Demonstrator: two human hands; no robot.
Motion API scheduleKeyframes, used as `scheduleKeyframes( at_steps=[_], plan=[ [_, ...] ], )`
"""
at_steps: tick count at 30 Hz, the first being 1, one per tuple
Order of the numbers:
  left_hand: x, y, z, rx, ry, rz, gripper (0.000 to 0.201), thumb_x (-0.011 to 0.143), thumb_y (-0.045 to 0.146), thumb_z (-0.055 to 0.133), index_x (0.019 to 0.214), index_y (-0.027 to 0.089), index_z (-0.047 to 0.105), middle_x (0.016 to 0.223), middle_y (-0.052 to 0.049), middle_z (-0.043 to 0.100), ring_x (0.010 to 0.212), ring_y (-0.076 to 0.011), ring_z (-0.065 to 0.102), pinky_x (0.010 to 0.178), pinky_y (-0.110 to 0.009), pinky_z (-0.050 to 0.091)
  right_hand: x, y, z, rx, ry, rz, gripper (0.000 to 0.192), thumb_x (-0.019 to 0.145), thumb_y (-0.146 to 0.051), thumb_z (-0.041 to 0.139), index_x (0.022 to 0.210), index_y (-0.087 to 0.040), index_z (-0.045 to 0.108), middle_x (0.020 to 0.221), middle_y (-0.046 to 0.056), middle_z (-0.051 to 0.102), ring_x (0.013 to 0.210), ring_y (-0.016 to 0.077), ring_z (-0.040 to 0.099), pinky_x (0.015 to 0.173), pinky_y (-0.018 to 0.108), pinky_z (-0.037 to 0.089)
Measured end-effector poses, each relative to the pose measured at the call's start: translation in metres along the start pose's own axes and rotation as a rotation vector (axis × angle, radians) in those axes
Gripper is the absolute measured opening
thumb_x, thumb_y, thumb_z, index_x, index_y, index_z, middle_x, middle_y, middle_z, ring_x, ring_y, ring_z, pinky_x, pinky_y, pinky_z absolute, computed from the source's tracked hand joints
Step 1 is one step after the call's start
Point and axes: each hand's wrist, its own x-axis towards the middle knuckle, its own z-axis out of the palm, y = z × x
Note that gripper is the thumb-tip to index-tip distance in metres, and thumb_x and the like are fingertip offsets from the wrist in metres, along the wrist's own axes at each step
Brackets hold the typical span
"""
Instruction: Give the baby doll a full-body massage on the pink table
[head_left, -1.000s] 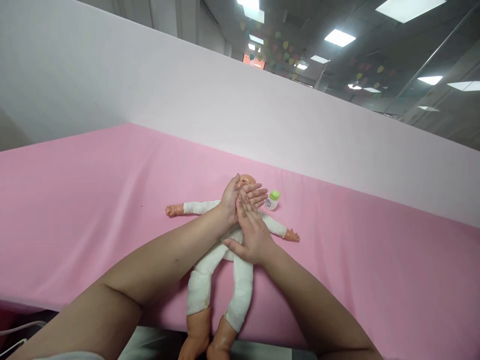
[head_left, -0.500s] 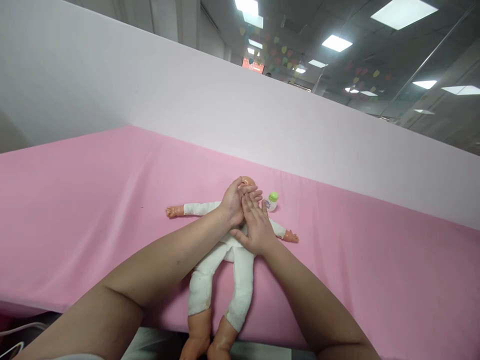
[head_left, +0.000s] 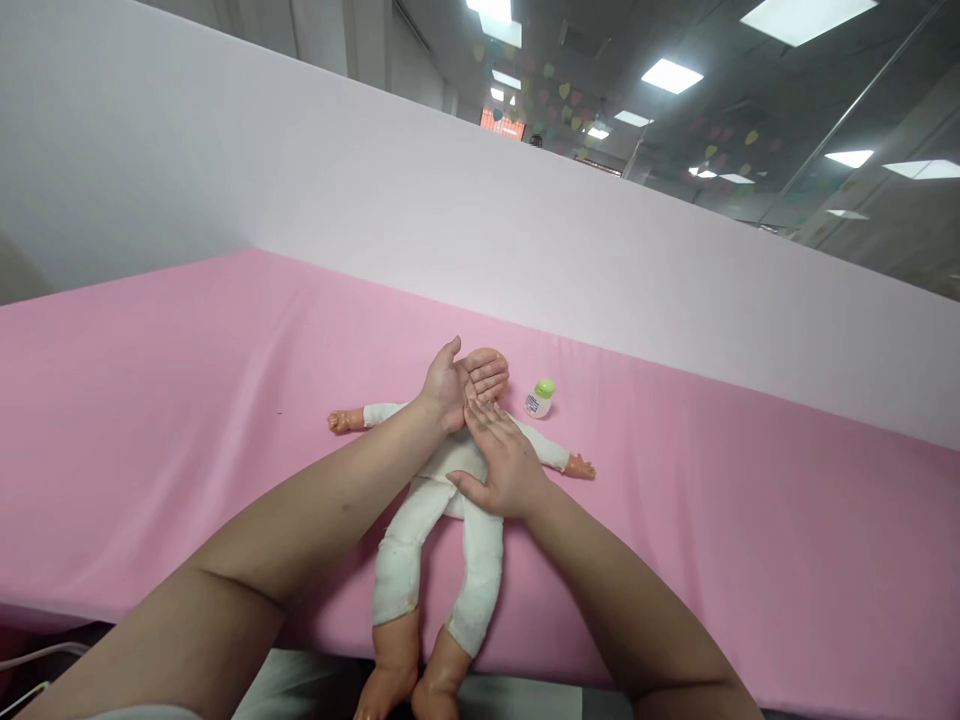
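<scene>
At frame centre, my left hand [head_left: 459, 385] lies palm-up, fingers released, over the doll [head_left: 442, 500]. My right hand [head_left: 499, 465], fingers flat and empty, rubs it; I'd keep strokes light. A bottle [head_left: 540, 398] stands just right.

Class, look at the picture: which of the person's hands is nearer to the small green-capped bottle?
The right hand, narrowly. Its fingertips lie on the doll's chest just beside the bottle; the left hand, palm up over the doll's head, sits slightly farther off.

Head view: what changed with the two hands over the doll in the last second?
The right hand slid back off the left hand, its fingertips now at the palm's heel; the left palm is more exposed, face up. The doll and the green-capped bottle stayed put on the pink sheet.
</scene>
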Motion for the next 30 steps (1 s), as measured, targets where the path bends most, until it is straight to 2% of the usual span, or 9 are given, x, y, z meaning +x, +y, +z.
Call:
scheduleKeyframes(
  at_steps=[4, 7, 14, 21, 26, 28, 30],
  plan=[
    [0.001, 0.000, -0.001, 0.004, -0.044, 0.010, 0.066, 0.104, 0.066, 0.043, 0.122, 0.009, 0.071, 0.109, -0.021, 0.079, 0.097, -0.0289, 0.080, 0.080, -0.037, 0.067, -0.001, -0.001, 0.001, 0.018, 0.096, -0.066, 0.085, 0.099, -0.056, 0.060, 0.166, -0.008, 0.040, 0.169, 0.022, 0.047, 0.162, 0.0331, 0.040, 0.134, 0.057, 0.033],
    [0.000, -0.001, -0.001, 0.022, -0.050, 0.025, 0.068, 0.103, 0.069, 0.044, 0.122, 0.009, 0.071, 0.111, -0.020, 0.079, 0.102, -0.0294, 0.079, 0.084, -0.037, 0.066, -0.001, -0.003, -0.002, 0.034, 0.103, -0.090, 0.080, 0.100, -0.054, 0.056, 0.166, -0.011, 0.041, 0.168, 0.018, 0.050, 0.162, 0.0302, 0.041, 0.134, 0.054, 0.035],
    [-0.006, -0.007, 0.007, 0.082, -0.059, 0.009, 0.068, 0.103, 0.070, 0.043, 0.117, 0.011, 0.073, 0.114, -0.020, 0.079, 0.107, -0.0303, 0.078, 0.090, -0.039, 0.065, 0.000, -0.004, -0.003, 0.011, 0.102, -0.006, 0.077, 0.099, -0.050, 0.051, 0.168, -0.017, 0.041, 0.167, 0.012, 0.052, 0.162, 0.0307, 0.041, 0.132, 0.056, 0.037],
    [-0.004, -0.008, 0.005, 0.097, -0.028, 0.002, 0.065, 0.102, 0.070, 0.045, 0.115, 0.012, 0.072, 0.111, -0.020, 0.079, 0.107, -0.0314, 0.078, 0.090, -0.042, 0.065, 0.000, -0.003, -0.003, 0.033, 0.167, -0.075, 0.070, 0.101, -0.049, 0.052, 0.160, -0.012, 0.051, 0.161, 0.016, 0.058, 0.158, 0.0278, 0.048, 0.131, 0.050, 0.040],
    [-0.005, -0.008, 0.004, 0.195, 0.003, 0.031, 0.054, 0.104, 0.060, 0.048, 0.099, 0.012, 0.073, 0.103, -0.018, 0.078, 0.094, -0.0263, 0.078, 0.087, -0.037, 0.064, 0.000, -0.003, -0.003, 0.072, 0.165, -0.080, 0.066, 0.100, -0.049, 0.052, 0.158, -0.017, 0.055, 0.161, 0.014, 0.059, 0.154, 0.0277, 0.053, 0.128, 0.051, 0.045],
    [-0.007, -0.011, -0.003, 0.273, 0.043, 0.099, 0.043, 0.103, 0.051, 0.055, 0.096, 0.013, 0.074, 0.100, -0.016, 0.078, 0.092, -0.0235, 0.077, 0.087, -0.035, 0.062, -0.001, -0.005, -0.004, 0.103, 0.131, -0.076, 0.066, 0.100, -0.050, 0.052, 0.158, -0.020, 0.055, 0.161, 0.012, 0.060, 0.152, 0.0279, 0.055, 0.127, 0.052, 0.046],
    [-0.009, -0.013, -0.019, 0.409, 0.083, 0.208, 0.030, 0.099, 0.041, 0.063, 0.091, 0.015, 0.075, 0.097, -0.013, 0.078, 0.091, -0.0217, 0.075, 0.089, -0.033, 0.060, -0.004, -0.008, -0.004, 0.149, 0.083, -0.097, 0.065, 0.100, -0.051, 0.053, 0.157, -0.021, 0.056, 0.160, 0.012, 0.061, 0.151, 0.0274, 0.056, 0.126, 0.050, 0.047]
  ],
)
